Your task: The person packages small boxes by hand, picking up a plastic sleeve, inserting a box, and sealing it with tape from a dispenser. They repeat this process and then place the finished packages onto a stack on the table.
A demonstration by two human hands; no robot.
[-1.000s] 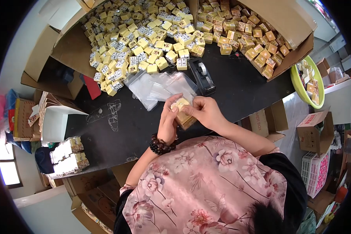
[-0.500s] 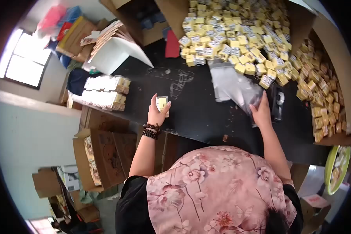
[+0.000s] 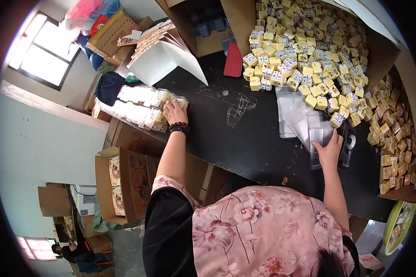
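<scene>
My left hand (image 3: 174, 112), with dark beads at the wrist, rests at the right end of stacked clear packs (image 3: 141, 104) on the black table's left side. Its fingers curl over a pack there; whether they grip it is unclear. My right hand (image 3: 329, 148) pinches a clear plastic sleeve (image 3: 315, 138) between thumb and fingers. More clear sleeves (image 3: 289, 115) lie fanned out to the left of it. Just to its right sits a black tape dispenser (image 3: 348, 150). Many small yellow boxes (image 3: 305, 64) are heaped beyond the right hand.
A red case (image 3: 233, 60) lies at the back of the black table (image 3: 235, 152). White folded card (image 3: 168, 62) stands at the back left. An open carton (image 3: 134, 194) is below the left edge. Far off at lower left is a person (image 3: 71, 249).
My left hand has moved left and back from mid-table to the stacked packs; the small yellow item no longer shows in it. The view has shifted, and the sleeve at my right hand now lies flatter.
</scene>
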